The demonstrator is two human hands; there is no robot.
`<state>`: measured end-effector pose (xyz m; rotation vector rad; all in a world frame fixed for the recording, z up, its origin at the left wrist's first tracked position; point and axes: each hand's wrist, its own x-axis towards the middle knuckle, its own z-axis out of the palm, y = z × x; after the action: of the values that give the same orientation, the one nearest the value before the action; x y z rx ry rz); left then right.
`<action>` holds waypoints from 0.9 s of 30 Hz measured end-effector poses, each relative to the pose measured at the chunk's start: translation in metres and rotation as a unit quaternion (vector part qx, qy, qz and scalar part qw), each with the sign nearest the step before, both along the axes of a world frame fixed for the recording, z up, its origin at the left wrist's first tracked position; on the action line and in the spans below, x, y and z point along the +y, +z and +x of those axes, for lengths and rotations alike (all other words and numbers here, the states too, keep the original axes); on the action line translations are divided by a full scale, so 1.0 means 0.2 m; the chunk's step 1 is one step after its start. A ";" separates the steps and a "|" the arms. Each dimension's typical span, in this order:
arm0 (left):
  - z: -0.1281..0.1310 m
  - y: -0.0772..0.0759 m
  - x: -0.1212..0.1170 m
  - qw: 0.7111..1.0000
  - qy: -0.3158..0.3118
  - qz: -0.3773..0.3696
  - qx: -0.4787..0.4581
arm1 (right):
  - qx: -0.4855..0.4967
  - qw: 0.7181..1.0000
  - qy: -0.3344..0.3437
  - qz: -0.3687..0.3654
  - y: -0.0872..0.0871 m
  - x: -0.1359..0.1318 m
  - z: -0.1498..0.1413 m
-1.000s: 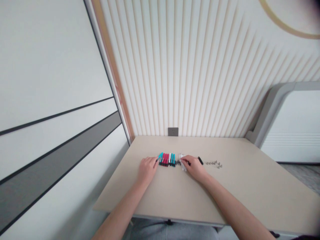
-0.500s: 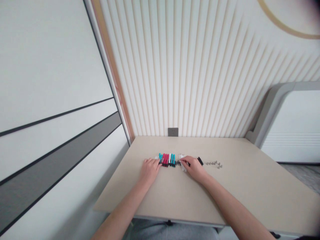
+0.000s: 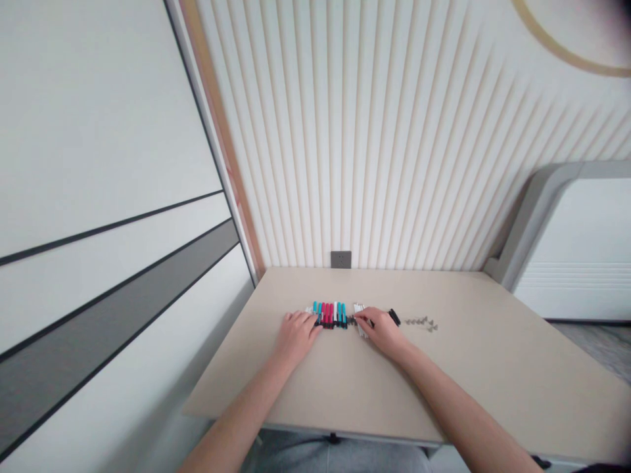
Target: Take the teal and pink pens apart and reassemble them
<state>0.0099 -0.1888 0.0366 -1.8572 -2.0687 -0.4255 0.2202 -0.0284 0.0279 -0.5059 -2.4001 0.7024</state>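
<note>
Two hands rest on the beige counter (image 3: 276, 384): the left hand (image 3: 297, 339) curls its fingers over the row's left end, and the right hand (image 3: 383, 330) pinches a black-capped marker (image 3: 393, 317). Teal, red, black and white markers (image 3: 329, 315) lie side by side at mid-frame, any labels too small to read.

Left hand (image 3: 296, 341), right hand (image 3: 384, 332) bare; grey trousers (image 3: 335, 456).

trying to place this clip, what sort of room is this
Probably a room in a modern home or a small study, though I can't be sure: a beige tabletop stands against ribbed white wall panelling with a wall socket, and holds a row of coloured markers.
</note>
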 end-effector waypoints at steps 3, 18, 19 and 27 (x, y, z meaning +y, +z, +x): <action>0.00 0.00 0.00 1.000 -0.011 -0.001 -0.006 | 0.005 1.000 0.002 0.014 -0.01 0.01 0.00; -0.10 -0.06 0.05 0.995 -0.070 -0.016 -0.067 | -0.016 0.998 -0.008 0.060 -0.07 0.03 -0.02; -0.11 -0.06 0.05 0.995 -0.071 -0.017 -0.068 | -0.018 0.998 -0.008 0.060 -0.06 0.03 -0.02; -0.12 -0.07 0.06 0.993 -0.073 0.011 -0.087 | -0.035 0.998 -0.019 0.057 -0.04 0.02 -0.02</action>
<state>-0.0149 -0.1772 0.0236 -2.0307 -2.0340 -0.6663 0.2165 -0.0249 0.0191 -0.5357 -2.4729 0.5370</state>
